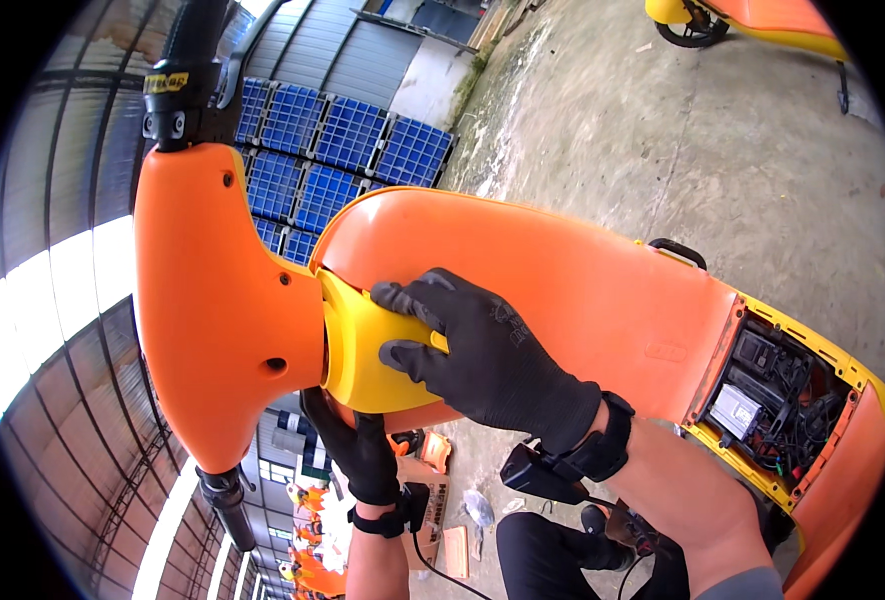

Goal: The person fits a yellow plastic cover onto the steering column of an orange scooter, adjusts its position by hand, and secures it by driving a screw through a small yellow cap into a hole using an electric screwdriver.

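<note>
An electric scooter with orange and yellow body panels fills the middle of the view. A yellow neck cover sits between the orange front panel and the long orange deck. My right hand, in a black glove, grips the yellow cover from above, its thumb and index finger bent and spread across it. Below the cover's lower edge is my left hand, also gloved in black. Its fingers reach up against the underside and are partly hidden, so their grip cannot be made out.
Handlebar grips rise at the far left. At right, an uncovered compartment holds wiring and a silver box. Blue caged containers stand behind the scooter. Another scooter is at top right. A cardboard box stands below, near several people in orange.
</note>
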`<state>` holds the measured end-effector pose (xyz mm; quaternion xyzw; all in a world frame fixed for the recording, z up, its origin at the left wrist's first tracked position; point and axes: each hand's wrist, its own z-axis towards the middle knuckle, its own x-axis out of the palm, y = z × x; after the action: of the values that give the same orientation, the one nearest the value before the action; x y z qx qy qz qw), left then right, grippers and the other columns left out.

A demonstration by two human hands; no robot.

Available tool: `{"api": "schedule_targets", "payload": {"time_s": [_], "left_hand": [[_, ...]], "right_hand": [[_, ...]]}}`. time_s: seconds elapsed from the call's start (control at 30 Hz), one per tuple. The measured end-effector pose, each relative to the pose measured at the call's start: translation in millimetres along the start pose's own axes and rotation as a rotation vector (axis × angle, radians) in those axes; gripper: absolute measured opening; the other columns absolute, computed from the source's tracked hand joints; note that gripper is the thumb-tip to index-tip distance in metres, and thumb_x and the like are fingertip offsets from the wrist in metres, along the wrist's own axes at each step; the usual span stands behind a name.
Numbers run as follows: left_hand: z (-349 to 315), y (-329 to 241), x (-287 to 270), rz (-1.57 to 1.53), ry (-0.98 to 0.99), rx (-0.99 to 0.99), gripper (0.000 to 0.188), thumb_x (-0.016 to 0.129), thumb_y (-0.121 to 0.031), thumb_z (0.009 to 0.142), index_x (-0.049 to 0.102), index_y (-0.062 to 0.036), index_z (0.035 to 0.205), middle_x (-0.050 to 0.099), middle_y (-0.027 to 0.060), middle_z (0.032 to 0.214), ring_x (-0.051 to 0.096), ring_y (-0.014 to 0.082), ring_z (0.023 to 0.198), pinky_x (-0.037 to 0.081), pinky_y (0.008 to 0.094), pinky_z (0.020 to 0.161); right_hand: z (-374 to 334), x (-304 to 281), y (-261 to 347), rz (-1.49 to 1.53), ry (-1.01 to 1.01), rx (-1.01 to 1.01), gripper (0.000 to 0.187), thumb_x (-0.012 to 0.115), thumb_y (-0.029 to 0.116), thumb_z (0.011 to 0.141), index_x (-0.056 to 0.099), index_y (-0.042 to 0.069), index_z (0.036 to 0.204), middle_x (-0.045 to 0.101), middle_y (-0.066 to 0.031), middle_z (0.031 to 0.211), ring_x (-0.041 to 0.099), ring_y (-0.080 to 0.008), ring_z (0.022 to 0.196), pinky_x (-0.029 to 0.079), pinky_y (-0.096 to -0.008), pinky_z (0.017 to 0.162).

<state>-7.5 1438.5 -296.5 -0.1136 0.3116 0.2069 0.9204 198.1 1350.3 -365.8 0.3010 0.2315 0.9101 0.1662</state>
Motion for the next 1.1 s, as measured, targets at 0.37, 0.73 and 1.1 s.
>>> {"api": "schedule_targets", "payload": {"time_s": [0.37, 0.73, 1.1], "left_hand": [[-1, 3, -3, -0.016, 0.026, -0.024, 0.073, 0.064, -0.040, 0.102, 0.034, -0.0041, 0.158, 0.044, 0.0151, 0.156, 0.044, 0.0284, 0.143, 0.035, 0.0419, 0.117], [-2, 3, -5, -0.032, 0.047, -0.031, 0.073, 0.062, -0.042, 0.103, 0.033, -0.0049, 0.159, 0.043, 0.0146, 0.157, 0.044, 0.0298, 0.143, 0.035, 0.0433, 0.117], [-4, 10, -3, -0.049, 0.021, 0.025, 0.064, 0.058, -0.041, 0.106, 0.039, -0.0033, 0.154, 0.050, 0.0127, 0.149, 0.050, 0.0266, 0.136, 0.037, 0.0416, 0.114]], "right_hand": [[-2, 14, -2, 0.169, -0.149, 0.163, 0.026, 0.073, 0.018, 0.093, 0.068, 0.002, 0.113, 0.071, -0.0166, 0.111, 0.070, -0.0317, 0.102, 0.054, -0.0413, 0.095], [10, 9, -1, 0.166, -0.063, 0.285, 0.024, 0.078, 0.023, 0.090, 0.068, 0.004, 0.100, 0.072, -0.0112, 0.089, 0.070, -0.0272, 0.082, 0.055, -0.0396, 0.077], [0, 23, 4, 0.093, -0.153, 0.246, 0.029, 0.075, 0.023, 0.092, 0.064, 0.004, 0.111, 0.070, -0.0127, 0.097, 0.070, -0.0268, 0.082, 0.056, -0.0391, 0.075]]}}
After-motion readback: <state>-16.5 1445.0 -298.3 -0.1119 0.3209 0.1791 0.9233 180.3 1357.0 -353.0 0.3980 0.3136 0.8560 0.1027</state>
